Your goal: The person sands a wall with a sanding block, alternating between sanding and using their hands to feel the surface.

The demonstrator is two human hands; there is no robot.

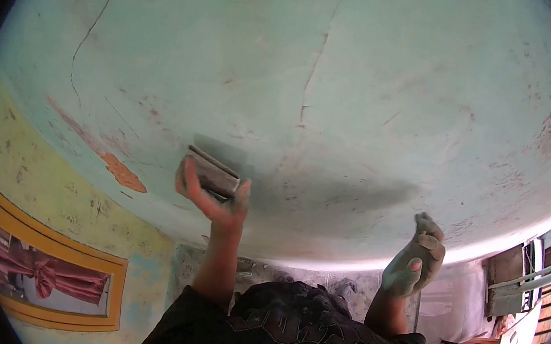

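My left hand (215, 202) is closed round a flat rectangular block (212, 171), perhaps a sanding block, gripped by its sides between thumb and fingers. The block is at the pale green wall (367, 67) and casts a dark shadow there; whether its face touches cannot be told. To the right, my right hand (421, 254) is raised near the lower part of the wall, coated with pale dust. Its fingers are loosely curled, with the thumb apart from them, and nothing shows in it.
Long cracks (108, 7) run down the wall, and a bare orange patch (124, 173) shows at left. A yellow-framed window (121, 290) with a tied pink curtain (46, 275) is at lower left. At right stand a wooden stool (479, 343) and stacked items (505, 283).
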